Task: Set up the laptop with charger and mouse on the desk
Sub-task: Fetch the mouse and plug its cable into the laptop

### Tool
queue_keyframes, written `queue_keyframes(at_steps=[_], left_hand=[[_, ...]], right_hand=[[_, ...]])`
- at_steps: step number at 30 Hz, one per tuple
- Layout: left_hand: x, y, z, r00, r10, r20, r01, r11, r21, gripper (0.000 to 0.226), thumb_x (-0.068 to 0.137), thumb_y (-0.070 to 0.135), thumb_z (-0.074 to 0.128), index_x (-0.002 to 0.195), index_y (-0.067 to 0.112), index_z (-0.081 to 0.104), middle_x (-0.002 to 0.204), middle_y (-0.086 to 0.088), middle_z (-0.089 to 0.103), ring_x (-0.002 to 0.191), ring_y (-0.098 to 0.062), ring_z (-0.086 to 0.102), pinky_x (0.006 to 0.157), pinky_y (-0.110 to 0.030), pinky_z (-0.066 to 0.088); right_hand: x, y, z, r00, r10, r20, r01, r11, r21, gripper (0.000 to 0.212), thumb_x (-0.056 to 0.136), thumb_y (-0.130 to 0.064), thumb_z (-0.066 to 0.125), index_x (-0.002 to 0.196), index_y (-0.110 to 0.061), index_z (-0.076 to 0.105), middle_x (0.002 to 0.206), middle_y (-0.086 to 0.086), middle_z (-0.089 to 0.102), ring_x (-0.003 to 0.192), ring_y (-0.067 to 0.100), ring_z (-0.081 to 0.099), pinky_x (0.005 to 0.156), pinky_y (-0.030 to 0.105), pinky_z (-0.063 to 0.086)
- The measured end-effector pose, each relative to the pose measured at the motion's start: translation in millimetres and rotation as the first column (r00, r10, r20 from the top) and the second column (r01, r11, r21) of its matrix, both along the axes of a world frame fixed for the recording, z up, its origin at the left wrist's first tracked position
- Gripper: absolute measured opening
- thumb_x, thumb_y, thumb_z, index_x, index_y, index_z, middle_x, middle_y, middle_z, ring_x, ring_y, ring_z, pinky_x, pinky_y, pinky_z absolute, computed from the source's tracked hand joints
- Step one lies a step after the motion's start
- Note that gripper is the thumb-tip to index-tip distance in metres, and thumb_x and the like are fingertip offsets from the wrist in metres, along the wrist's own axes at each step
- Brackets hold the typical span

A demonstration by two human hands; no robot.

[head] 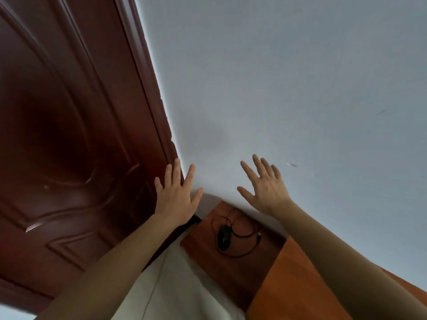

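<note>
A black wired mouse (224, 237) lies on the brown desk (233, 269) against the wall, its thin black cable (245, 235) coiled in loops around it. My left hand (176, 196) is raised in front of the door edge, fingers spread, holding nothing. My right hand (265, 185) is raised before the wall, also spread and empty. Both hands hover above and beyond the mouse, not touching it. No laptop or charger is in view.
A dark red-brown panelled door (69, 135) fills the left. A pale grey wall (288, 88) fills the right. A white cloth (184, 285) hangs over the desk's near left part. A lighter orange-brown panel (298, 282) adjoins the desk on the right.
</note>
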State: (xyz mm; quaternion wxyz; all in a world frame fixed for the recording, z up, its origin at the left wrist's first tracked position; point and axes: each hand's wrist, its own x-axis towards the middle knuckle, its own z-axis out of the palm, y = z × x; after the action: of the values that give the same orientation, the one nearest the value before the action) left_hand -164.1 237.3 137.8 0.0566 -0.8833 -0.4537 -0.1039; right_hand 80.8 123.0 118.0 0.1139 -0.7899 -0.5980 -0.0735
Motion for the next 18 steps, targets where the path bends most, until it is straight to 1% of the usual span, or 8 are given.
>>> queue_keyframes(at_steps=[2,4,7,9,11,14,16,18], left_hand=[[10.6,31.9,-5.2,1.0,-0.002,-0.011,0.002,1.0,-0.029,0.075,0.094,0.065,0.015,0.158,0.029,0.0,0.166,-0.017,-0.003,0.152,-0.038,0.002,0.114,-0.066,0.018],[19.8,59.0,-18.8,0.999,-0.024,-0.026,0.022,0.996,-0.086,0.075,0.096,0.064,0.022,0.159,0.028,-0.001,0.166,-0.017,-0.006,0.152,-0.037,0.0,0.114,-0.066,0.016],[30.7,96.7,-46.5,0.994,-0.091,-0.067,0.082,0.989,-0.122,0.081,0.097,0.062,0.03,0.157,0.026,-0.01,0.165,-0.016,-0.015,0.152,-0.036,-0.004,0.116,-0.064,0.015],[46.3,131.2,-63.5,0.983,-0.161,-0.091,0.146,0.977,-0.153,0.083,0.097,0.061,0.033,0.156,0.026,-0.014,0.164,-0.016,-0.018,0.152,-0.036,-0.004,0.117,-0.063,0.015],[62.3,158.6,-81.5,0.967,-0.229,-0.113,0.205,0.959,-0.195,0.082,0.098,0.061,0.032,0.157,0.025,-0.013,0.164,-0.017,-0.016,0.152,-0.036,-0.002,0.117,-0.061,0.016],[83.8,189.2,-118.3,0.923,-0.359,-0.138,0.305,0.902,-0.305,0.08,0.099,0.062,0.028,0.158,0.023,-0.011,0.165,-0.018,-0.014,0.152,-0.036,0.003,0.118,-0.056,0.019],[95.0,201.8,-139.1,0.884,-0.446,-0.143,0.367,0.849,-0.38,0.08,0.099,0.062,0.028,0.157,0.023,-0.012,0.164,-0.019,-0.015,0.153,-0.036,0.002,0.12,-0.056,0.019],[107.3,212.2,-155.5,0.845,-0.513,-0.153,0.416,0.809,-0.415,0.08,0.099,0.061,0.029,0.158,0.024,-0.012,0.165,-0.019,-0.015,0.152,-0.036,0.003,0.119,-0.057,0.02]], right_hand=[[6.7,27.5,-7.6,1.0,0.0,-0.024,-0.001,1.0,-0.018,0.076,0.099,-0.065,0.032,0.162,-0.031,0.008,0.17,0.013,0.003,0.156,0.034,0.009,0.124,0.05,0.013],[9.0,47.6,-21.7,0.998,-0.027,-0.059,0.023,0.998,-0.06,0.076,0.099,-0.064,0.033,0.162,-0.032,0.005,0.17,0.013,0.0,0.156,0.034,0.006,0.124,0.049,0.013],[9.3,66.9,-48.3,0.994,-0.068,-0.09,0.057,0.99,-0.127,0.077,0.1,-0.064,0.034,0.162,-0.033,0.001,0.17,0.013,-0.004,0.157,0.033,0.002,0.125,0.048,0.013],[15.5,83.0,-64.1,0.987,-0.122,-0.103,0.103,0.98,-0.169,0.076,0.1,-0.062,0.037,0.162,-0.032,0.004,0.17,0.013,0.001,0.157,0.032,0.004,0.124,0.046,0.015],[19.0,90.4,-79.8,0.976,-0.189,-0.106,0.162,0.961,-0.224,0.075,0.101,-0.059,0.041,0.162,-0.031,0.008,0.169,0.012,0.01,0.156,0.032,0.008,0.123,0.044,0.019],[16.8,92.3,-102.4,0.924,-0.363,-0.121,0.312,0.899,-0.307,0.072,0.101,-0.055,0.044,0.162,-0.029,0.016,0.166,0.01,0.021,0.156,0.03,0.012,0.121,0.042,0.023],[11.5,91.7,-113.2,0.872,-0.474,-0.123,0.408,0.843,-0.351,0.071,0.101,-0.054,0.045,0.161,-0.029,0.018,0.165,0.009,0.026,0.155,0.029,0.014,0.12,0.042,0.027],[4.8,92.1,-121.4,0.814,-0.562,-0.144,0.472,0.786,-0.4,0.07,0.1,-0.052,0.048,0.16,-0.03,0.02,0.163,0.009,0.027,0.154,0.028,0.015,0.119,0.042,0.028]])
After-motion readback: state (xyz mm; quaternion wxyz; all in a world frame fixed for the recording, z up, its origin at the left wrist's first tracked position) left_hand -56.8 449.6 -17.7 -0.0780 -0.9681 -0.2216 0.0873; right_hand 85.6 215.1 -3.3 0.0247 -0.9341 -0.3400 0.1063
